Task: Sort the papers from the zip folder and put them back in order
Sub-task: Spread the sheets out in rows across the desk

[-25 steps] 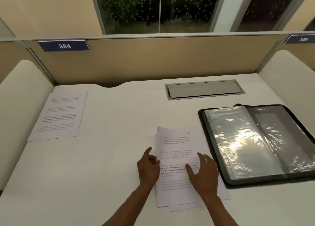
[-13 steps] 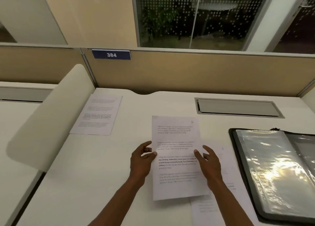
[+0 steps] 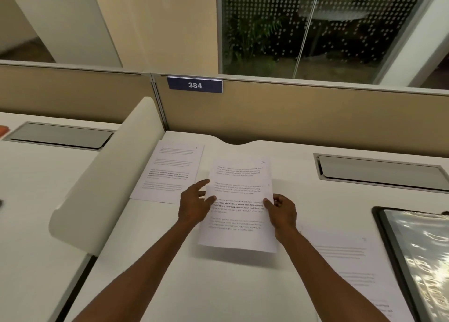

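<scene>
Above the white desk (image 3: pixel 243 285), a white printed sheet (image 3: pixel 239 200) hangs between both hands: left hand (image 3: pixel 194 206) pinches its left edge, right hand (image 3: pixel 281 211) its right. Far left lies another sorted white page (image 3: pixel 170 171); near right, more loose pages (image 3: pixel 345 261) beside the open black zip folder (image 3: pixel 418 261). Sorting is underway; next, probably laying this sheet onto the left page.

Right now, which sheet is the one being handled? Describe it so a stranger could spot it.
Start at the blue 384 plate on the partition and drop to the white desk. The held sheet is the one gripped by the left hand and right hand; the other sheets lie flat, untouched.
</scene>
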Available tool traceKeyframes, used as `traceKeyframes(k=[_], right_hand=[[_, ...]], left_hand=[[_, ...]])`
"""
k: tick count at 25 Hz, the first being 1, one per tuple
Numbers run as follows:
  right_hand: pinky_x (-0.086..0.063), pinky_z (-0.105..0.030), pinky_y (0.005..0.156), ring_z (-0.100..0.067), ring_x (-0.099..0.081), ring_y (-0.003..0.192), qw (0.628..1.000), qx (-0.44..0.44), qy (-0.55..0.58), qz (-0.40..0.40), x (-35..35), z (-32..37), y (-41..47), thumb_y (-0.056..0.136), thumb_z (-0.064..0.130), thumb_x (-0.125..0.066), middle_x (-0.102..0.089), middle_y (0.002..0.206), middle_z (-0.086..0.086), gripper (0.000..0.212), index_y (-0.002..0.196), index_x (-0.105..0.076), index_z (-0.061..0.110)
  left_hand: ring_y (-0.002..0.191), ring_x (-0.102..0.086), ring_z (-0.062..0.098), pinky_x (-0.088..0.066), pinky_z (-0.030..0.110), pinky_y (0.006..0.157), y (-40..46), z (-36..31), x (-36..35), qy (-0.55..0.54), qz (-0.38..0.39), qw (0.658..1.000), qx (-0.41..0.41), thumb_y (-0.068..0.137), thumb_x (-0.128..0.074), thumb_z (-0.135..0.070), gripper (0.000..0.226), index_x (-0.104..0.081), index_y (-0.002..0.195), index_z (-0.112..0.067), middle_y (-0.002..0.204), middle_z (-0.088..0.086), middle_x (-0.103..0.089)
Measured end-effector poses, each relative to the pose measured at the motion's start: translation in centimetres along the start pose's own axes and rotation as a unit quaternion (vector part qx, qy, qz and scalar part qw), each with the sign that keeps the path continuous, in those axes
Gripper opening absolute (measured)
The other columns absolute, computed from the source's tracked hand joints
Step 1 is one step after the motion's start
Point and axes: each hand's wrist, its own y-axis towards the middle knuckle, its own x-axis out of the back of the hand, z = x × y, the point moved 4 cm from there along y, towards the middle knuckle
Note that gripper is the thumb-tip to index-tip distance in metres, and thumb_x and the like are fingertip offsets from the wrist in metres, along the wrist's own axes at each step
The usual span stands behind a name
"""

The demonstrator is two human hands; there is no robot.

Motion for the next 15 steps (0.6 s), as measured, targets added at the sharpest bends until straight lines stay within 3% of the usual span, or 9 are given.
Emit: traceKeyframes(k=[2, 4, 7, 9, 12, 15], right_hand=[[-0.056, -0.039, 0.089, -0.025, -0.069, 0.092, 1.000, -0.008, -0.014, -0.018, -2.0, 0.3, 1.3, 0.089, 0.014, -0.074, -0.071, 0.092, 0.001, 0.009, 0.096, -0.070, 0.017], [-0.054, -0.037, 0.089, -0.025, -0.067, 0.092, 0.999, -0.013, -0.032, -0.040, -3.8, 0.2, 2.6, 0.089, 0.016, -0.074, -0.072, 0.097, -0.004, 0.013, 0.101, -0.070, 0.016], [-0.052, -0.037, 0.091, -0.024, -0.064, 0.092, 0.996, -0.011, -0.061, -0.061, -5.8, 0.1, 4.2, 0.089, 0.016, -0.073, -0.072, 0.105, -0.008, 0.020, 0.108, -0.071, 0.011], [-0.053, -0.038, 0.093, -0.025, -0.065, 0.094, 0.995, -0.006, -0.079, -0.064, -6.9, 0.1, 5.2, 0.090, 0.018, -0.073, -0.072, 0.111, -0.010, 0.025, 0.113, -0.069, 0.010], [-0.049, -0.038, 0.096, -0.029, -0.064, 0.105, 0.983, 0.049, -0.169, -0.060, -7.9, 0.3, 5.5, 0.090, 0.025, -0.073, -0.067, 0.124, -0.016, 0.046, 0.131, -0.061, 0.008], [-0.041, -0.045, 0.105, -0.033, -0.044, 0.132, 0.903, 0.212, -0.369, -0.065, -9.0, -0.6, 3.9, 0.086, 0.042, -0.073, -0.046, 0.145, -0.016, 0.074, 0.147, -0.046, 0.010]], left_hand=[[0.131, -0.052, 0.023, -0.043, 0.043, 0.110, 2.1, 1.5, -0.4, 0.111, 0.045, 0.992, -0.049, 0.083, -0.079, -0.030, 0.060, -0.056, 0.138, -0.018, 0.146, 0.005, -0.052], [0.148, -0.027, 0.022, -0.024, 0.039, 0.121, 3.4, 3.2, -0.6, 0.203, 0.078, 0.974, -0.068, 0.088, -0.065, -0.054, 0.070, -0.048, 0.145, -0.018, 0.157, 0.004, -0.037], [0.154, -0.009, 0.023, -0.016, 0.042, 0.123, 4.7, 5.6, -0.4, 0.251, 0.044, 0.964, -0.081, 0.078, -0.018, -0.090, 0.108, -0.042, 0.149, -0.012, 0.162, 0.008, -0.027], [0.154, -0.007, 0.025, -0.015, 0.042, 0.124, 5.3, 7.6, -0.4, 0.273, 0.031, 0.957, -0.091, 0.081, -0.006, -0.087, 0.109, -0.038, 0.151, -0.009, 0.163, 0.010, -0.024], [0.153, -0.012, 0.025, -0.012, 0.038, 0.125, 5.1, 9.9, -0.8, 0.294, 0.033, 0.948, -0.118, 0.093, -0.016, -0.074, 0.092, -0.036, 0.151, -0.005, 0.161, 0.011, -0.027], [0.151, -0.019, 0.026, -0.011, 0.037, 0.123, 5.0, 10.8, -1.0, 0.304, 0.025, 0.942, -0.139, 0.099, -0.030, -0.061, 0.077, -0.038, 0.150, -0.004, 0.160, 0.012, -0.030]])
